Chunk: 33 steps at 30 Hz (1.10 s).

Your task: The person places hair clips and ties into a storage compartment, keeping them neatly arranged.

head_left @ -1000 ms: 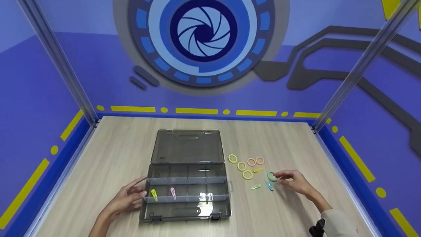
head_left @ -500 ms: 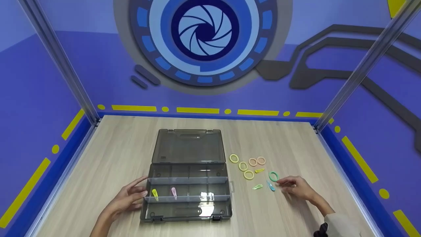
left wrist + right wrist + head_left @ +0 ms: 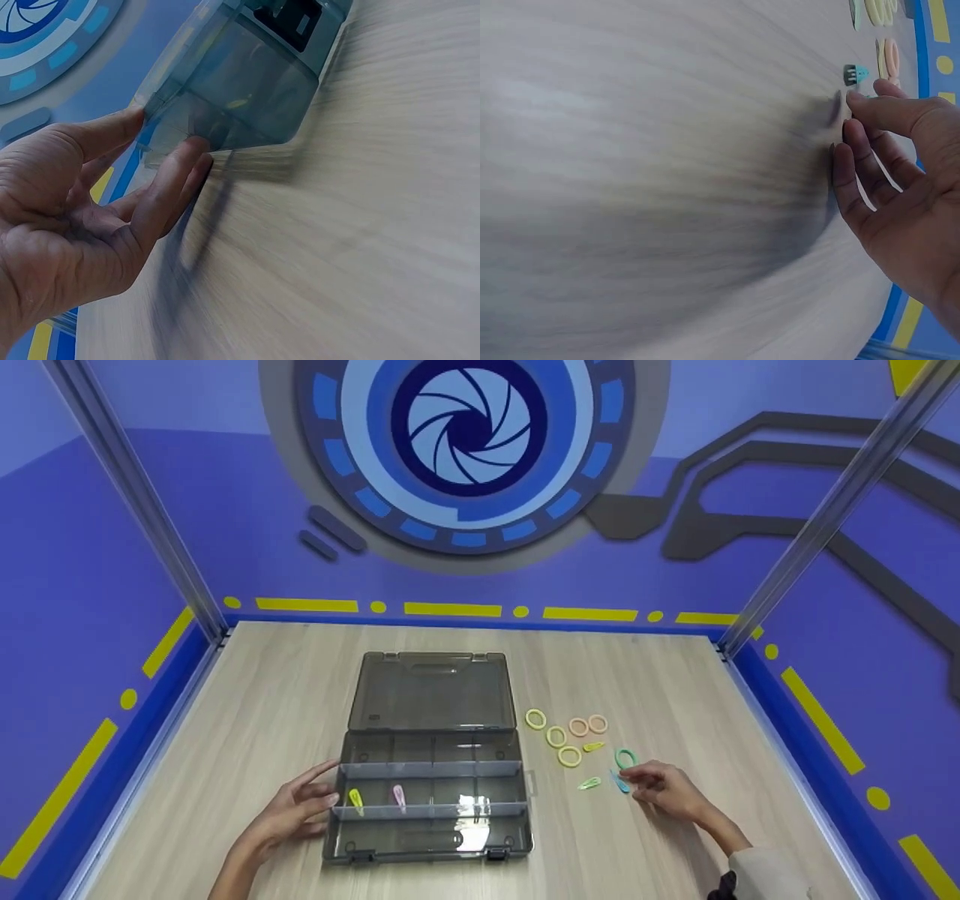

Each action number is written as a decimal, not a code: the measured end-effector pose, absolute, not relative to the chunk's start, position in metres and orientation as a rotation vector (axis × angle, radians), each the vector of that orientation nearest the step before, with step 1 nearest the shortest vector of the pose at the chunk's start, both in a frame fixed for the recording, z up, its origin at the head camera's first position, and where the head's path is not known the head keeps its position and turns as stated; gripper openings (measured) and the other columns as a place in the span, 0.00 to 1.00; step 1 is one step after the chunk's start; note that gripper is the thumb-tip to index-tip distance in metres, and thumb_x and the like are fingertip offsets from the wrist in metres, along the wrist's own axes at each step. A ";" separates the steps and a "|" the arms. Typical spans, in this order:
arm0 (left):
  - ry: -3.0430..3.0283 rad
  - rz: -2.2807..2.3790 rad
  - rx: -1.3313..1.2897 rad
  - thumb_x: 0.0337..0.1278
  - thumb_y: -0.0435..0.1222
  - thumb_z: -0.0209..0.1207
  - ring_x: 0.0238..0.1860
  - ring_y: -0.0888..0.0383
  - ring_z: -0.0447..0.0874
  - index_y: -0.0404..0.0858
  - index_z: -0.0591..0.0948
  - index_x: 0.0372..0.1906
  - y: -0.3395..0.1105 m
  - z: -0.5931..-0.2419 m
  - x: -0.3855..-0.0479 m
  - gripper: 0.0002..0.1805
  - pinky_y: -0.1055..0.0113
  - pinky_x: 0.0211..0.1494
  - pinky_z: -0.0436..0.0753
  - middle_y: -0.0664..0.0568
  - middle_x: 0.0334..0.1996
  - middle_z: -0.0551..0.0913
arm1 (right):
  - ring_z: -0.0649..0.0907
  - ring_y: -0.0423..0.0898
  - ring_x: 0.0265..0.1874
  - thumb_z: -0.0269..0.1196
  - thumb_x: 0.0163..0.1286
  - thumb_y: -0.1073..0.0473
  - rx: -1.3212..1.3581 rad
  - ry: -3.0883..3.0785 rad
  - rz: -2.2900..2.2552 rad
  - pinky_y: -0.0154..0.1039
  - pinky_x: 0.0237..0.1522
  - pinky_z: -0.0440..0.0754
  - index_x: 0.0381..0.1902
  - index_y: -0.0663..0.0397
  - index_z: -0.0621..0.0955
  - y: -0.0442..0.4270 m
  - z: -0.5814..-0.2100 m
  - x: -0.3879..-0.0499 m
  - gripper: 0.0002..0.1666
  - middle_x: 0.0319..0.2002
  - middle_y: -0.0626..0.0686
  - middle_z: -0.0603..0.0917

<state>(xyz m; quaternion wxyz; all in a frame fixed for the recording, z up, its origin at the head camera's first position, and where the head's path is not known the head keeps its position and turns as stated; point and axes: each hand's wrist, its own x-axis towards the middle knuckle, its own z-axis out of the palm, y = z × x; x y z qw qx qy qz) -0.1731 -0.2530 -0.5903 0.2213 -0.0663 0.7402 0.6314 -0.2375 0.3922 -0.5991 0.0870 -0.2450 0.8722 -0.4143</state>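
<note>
A smoky see-through organizer box (image 3: 427, 840) lies with its lid (image 3: 431, 694) folded back. In its middle row are a yellow hair clip (image 3: 356, 801) and a pink hair clip (image 3: 399, 796). My left hand (image 3: 289, 814) rests its fingertips against the box's left end; in the left wrist view, thumb and fingers touch the wall. My right hand (image 3: 671, 789) hovers with loosely bent fingers by a blue hair clip (image 3: 620, 782), just below a green hair tie (image 3: 625, 758). The right wrist view shows the blue clip (image 3: 855, 73) apart from the fingertips.
Left of my right hand lie several yellow hair ties (image 3: 569, 757), two peach hair ties (image 3: 578, 727), a small yellow clip (image 3: 593, 747) and a light green clip (image 3: 590, 784). Blue printed walls and metal posts (image 3: 817, 525) bound the wooden table (image 3: 300, 682).
My right fingers have left the green hair tie, drawn back slightly, then come in beside the blue clip. My left hand stays at the box.
</note>
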 end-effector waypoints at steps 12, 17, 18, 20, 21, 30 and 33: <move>2.029 1.754 -0.213 0.71 0.44 0.61 0.68 0.31 0.73 0.43 0.55 0.82 -0.252 -0.598 -0.172 0.42 0.43 0.59 0.85 0.27 0.71 0.63 | 0.80 0.42 0.34 0.68 0.65 0.70 -0.780 2.713 -1.142 0.28 0.35 0.78 0.49 0.71 0.85 0.384 -0.603 -0.234 0.14 0.40 0.63 0.82; 2.046 1.757 -0.221 0.71 0.44 0.62 0.65 0.36 0.77 0.43 0.55 0.82 -0.250 -0.598 -0.173 0.42 0.44 0.57 0.86 0.27 0.70 0.65 | 0.79 0.37 0.34 0.67 0.66 0.70 -0.712 2.766 -1.117 0.27 0.35 0.78 0.49 0.68 0.86 0.381 -0.606 -0.232 0.13 0.39 0.60 0.83; 2.046 1.758 -0.223 0.71 0.44 0.62 0.65 0.36 0.78 0.43 0.55 0.82 -0.250 -0.598 -0.174 0.42 0.44 0.57 0.86 0.27 0.70 0.65 | 0.78 0.36 0.34 0.67 0.67 0.70 -0.686 2.770 -1.116 0.26 0.35 0.77 0.49 0.67 0.87 0.381 -0.607 -0.232 0.13 0.39 0.59 0.83; 2.044 1.758 -0.227 0.70 0.44 0.62 0.65 0.37 0.78 0.43 0.55 0.82 -0.249 -0.597 -0.174 0.42 0.44 0.57 0.86 0.28 0.69 0.65 | 0.78 0.35 0.34 0.68 0.67 0.69 -0.660 2.786 -1.113 0.26 0.34 0.77 0.49 0.65 0.87 0.380 -0.608 -0.232 0.13 0.39 0.57 0.83; 2.043 1.758 -0.228 0.70 0.44 0.62 0.65 0.37 0.78 0.43 0.55 0.82 -0.249 -0.597 -0.174 0.42 0.44 0.58 0.86 0.28 0.69 0.66 | 0.77 0.34 0.33 0.68 0.67 0.68 -0.650 2.794 -1.112 0.26 0.34 0.76 0.48 0.64 0.88 0.380 -0.609 -0.232 0.12 0.38 0.56 0.83; 2.061 1.763 -0.212 0.70 0.43 0.63 0.65 0.36 0.78 0.43 0.56 0.81 -0.251 -0.596 -0.174 0.42 0.48 0.55 0.87 0.28 0.69 0.67 | 0.76 0.32 0.31 0.69 0.66 0.67 -0.695 2.854 -1.157 0.27 0.31 0.75 0.44 0.60 0.89 0.376 -0.612 -0.232 0.09 0.36 0.55 0.84; 2.062 1.764 -0.203 0.70 0.42 0.62 0.65 0.35 0.77 0.43 0.56 0.81 -0.252 -0.595 -0.173 0.41 0.48 0.55 0.87 0.29 0.68 0.66 | 0.77 0.30 0.32 0.69 0.66 0.66 -0.671 2.858 -1.147 0.27 0.32 0.77 0.43 0.59 0.90 0.376 -0.611 -0.232 0.08 0.37 0.55 0.85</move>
